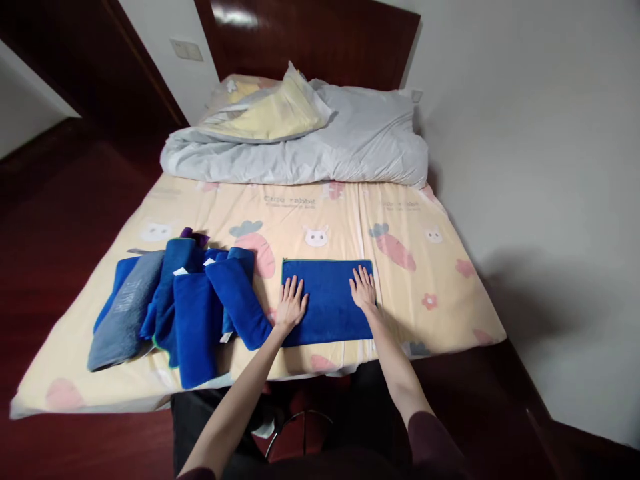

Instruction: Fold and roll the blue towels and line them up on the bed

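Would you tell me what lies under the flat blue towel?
The blue towel lies flat on the patterned bedsheet, both hands, left hand and right hand, pressing on it. Anything beneath is covered.

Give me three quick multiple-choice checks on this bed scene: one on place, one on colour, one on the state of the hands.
1. Where is the pile of towels?
A. left of the flat towel
B. on the pillow
C. on the floor

2. What colour is the flat towel?
A. yellow
B. blue
C. white

3. How are the left hand and right hand placed?
A. gripping a pillow
B. lifted in the air
C. flat and open on the towel

Answers: 1 A, the heap lies on the sheet to its left. 2 B, it is deep blue with a thin green edge. 3 C, both palms rest on it with fingers spread.
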Demonstrator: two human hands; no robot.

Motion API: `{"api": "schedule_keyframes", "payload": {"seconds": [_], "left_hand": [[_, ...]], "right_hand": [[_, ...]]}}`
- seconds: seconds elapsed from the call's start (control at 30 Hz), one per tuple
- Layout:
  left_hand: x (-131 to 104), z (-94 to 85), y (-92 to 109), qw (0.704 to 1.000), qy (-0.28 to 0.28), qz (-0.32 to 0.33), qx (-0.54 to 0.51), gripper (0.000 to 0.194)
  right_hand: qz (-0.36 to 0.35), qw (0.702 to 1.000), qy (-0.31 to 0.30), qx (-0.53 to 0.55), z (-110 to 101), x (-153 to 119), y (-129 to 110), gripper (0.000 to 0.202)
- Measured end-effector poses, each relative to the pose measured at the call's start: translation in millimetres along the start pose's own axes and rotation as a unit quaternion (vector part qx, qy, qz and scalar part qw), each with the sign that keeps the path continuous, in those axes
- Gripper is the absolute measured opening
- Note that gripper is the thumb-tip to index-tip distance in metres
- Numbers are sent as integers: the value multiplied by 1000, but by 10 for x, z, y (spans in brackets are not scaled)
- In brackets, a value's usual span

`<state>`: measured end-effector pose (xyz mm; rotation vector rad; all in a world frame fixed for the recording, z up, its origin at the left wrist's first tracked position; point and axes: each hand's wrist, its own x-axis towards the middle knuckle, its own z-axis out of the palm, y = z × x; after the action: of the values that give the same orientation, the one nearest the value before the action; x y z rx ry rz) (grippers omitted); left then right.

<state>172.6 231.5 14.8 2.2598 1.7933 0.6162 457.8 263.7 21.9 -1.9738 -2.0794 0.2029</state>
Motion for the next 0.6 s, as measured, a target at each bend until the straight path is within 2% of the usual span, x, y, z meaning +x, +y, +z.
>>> {"api": "schedule_keyframes", "payload": {"seconds": [0.17, 0.37, 0.5, 0.6], "left_hand": [[-391, -104, -82, 999, 21, -30, -18, 60], [-918, -229, -128, 998, 25, 1, -50, 59], [-1262, -295, -224, 996, 35, -22, -84, 59], [-1442, -362, -268, 991, 52, -46, -114, 54]], "right_hand": [[23, 1000, 12, 1, -86, -251, 104, 58], [-5, 998, 55, 8, -168, -1104, 143, 57], [19, 993, 111, 31, -216, -1651, 279, 55], [59, 984, 157, 62, -249, -1906, 424, 51]]}}
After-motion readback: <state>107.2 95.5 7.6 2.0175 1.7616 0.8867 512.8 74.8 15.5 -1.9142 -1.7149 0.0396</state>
